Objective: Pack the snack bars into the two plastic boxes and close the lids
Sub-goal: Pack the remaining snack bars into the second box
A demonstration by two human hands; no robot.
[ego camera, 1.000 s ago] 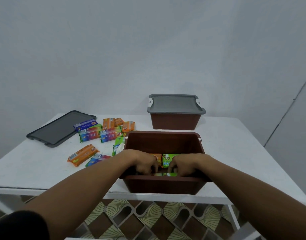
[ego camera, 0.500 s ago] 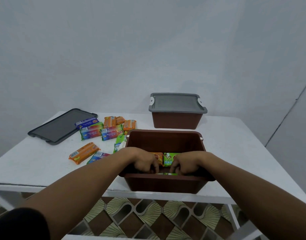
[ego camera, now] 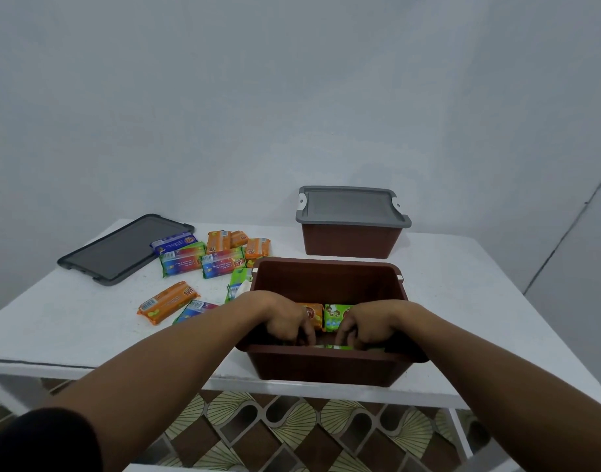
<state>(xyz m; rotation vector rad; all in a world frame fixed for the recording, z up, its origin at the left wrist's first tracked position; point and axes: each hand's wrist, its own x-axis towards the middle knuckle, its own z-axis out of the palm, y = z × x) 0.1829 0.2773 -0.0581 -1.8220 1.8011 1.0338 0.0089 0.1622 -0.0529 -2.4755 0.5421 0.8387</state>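
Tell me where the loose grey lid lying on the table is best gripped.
Probably its near short end, from the front-left: the lid lies flat with a raised rim to pinch. That end is free, while snack bars crowd its far right edge.

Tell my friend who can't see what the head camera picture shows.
A person's left hand and right hand reach into an open brown box, fingers curled down among orange and green snack bars. More bars lie loose on the white table beside a grey lid; a lidded box stands behind.
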